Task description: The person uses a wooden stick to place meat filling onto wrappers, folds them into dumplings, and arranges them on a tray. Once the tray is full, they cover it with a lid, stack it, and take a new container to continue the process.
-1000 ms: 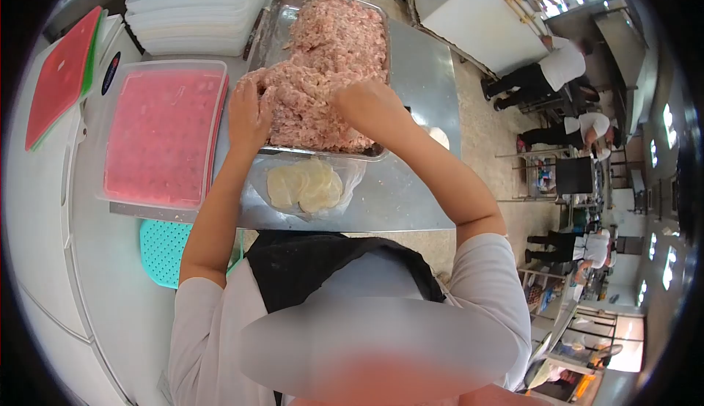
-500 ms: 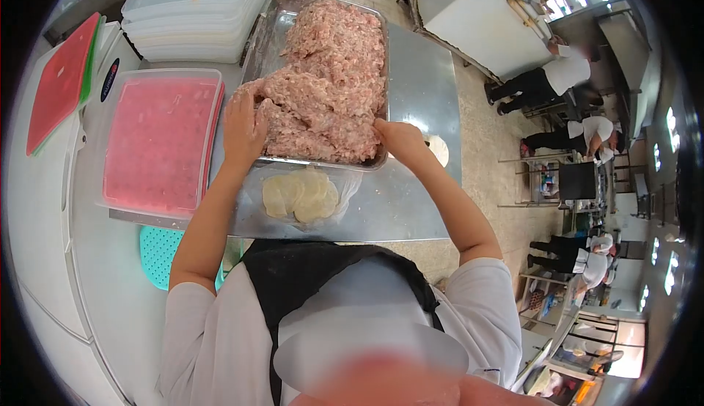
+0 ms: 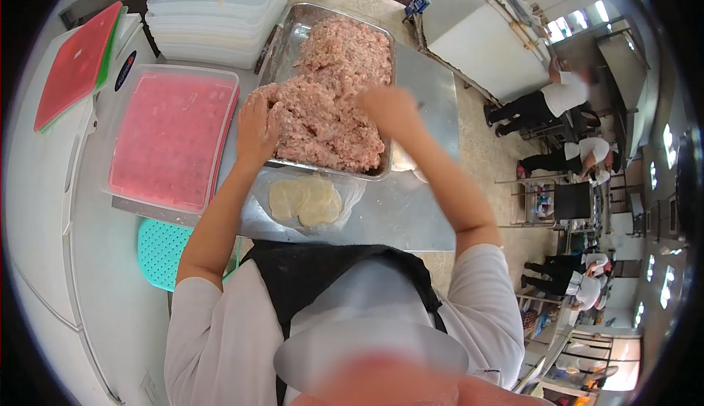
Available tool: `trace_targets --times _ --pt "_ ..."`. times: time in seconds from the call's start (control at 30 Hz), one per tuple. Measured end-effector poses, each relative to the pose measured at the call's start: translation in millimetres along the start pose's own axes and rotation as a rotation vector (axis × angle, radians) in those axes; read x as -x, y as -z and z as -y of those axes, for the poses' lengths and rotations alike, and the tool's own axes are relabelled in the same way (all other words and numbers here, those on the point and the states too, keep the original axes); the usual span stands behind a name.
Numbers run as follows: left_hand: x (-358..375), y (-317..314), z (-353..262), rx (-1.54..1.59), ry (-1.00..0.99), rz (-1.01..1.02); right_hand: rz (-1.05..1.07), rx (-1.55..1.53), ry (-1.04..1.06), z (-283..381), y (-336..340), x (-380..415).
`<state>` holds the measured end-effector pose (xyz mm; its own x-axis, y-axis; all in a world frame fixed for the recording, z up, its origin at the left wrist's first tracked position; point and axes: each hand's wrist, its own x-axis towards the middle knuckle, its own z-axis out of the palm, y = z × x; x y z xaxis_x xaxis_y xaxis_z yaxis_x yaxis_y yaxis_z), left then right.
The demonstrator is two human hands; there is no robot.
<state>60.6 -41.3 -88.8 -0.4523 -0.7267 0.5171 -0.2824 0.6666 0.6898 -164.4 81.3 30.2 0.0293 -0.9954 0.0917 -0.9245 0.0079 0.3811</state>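
Right hand (image 3: 389, 109) is back up on the minced meat (image 3: 330, 105) from the near tray (image 3: 287, 47) rim, blurred, grip can't tell; left hand (image 3: 257, 131) unchanged, fingers spread flat against the mound's left side. Looks like another kneading stroke. Dough rounds (image 3: 306, 201) lie untouched just below both hands.

Commercial kitchen: steel worktable (image 3: 429, 208), stacked lidded tubs (image 3: 220, 10), white-coated staff (image 3: 565, 94).
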Motion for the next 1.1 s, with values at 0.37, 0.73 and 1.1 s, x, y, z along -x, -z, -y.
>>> trace_targets --times 0.37,0.73,1.1 --pt "-2 -1 5 -0.015 -0.007 0.031 0.15 -0.051 0.143 -50 34 -8" --pt "-8 10 -2 0.132 0.099 0.092 0.04 0.274 -0.167 -215 -99 -148" --pt "-5 13 -2 0.16 0.178 0.11 -0.019 0.272 0.051 -185 -185 -209"
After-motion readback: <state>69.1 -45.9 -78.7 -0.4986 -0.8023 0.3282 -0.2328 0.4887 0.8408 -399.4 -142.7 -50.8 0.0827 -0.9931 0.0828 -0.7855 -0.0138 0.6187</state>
